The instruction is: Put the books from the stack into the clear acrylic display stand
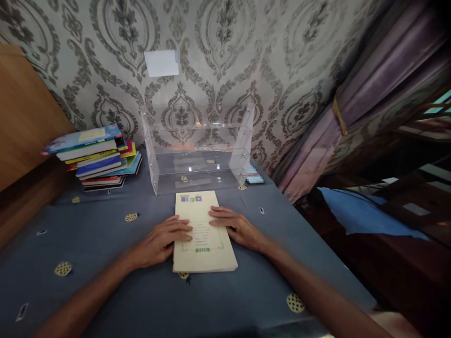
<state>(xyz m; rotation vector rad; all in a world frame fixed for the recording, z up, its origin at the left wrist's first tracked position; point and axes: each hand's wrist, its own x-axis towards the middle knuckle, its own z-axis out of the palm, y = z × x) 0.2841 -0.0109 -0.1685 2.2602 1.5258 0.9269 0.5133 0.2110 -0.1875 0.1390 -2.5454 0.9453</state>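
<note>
A cream-coloured book lies with its back cover up, showing a barcode, a QR code and lines of small print inside a green frame. My left hand holds the book by its left edge, fingers stretched over the cover. On the opposite edge, my right hand grips the book in the same way, with its fingers across the cover. Both thumbs are mostly hidden beside the book. Just beyond the book's far end stands a clear acrylic rack with several shelf levels.
A stack of several books stands at the left, near a wooden panel. A phone-like object lies right of the rack. Dark blue cloth with pineapple prints covers the table. A purple curtain hangs beyond the right edge.
</note>
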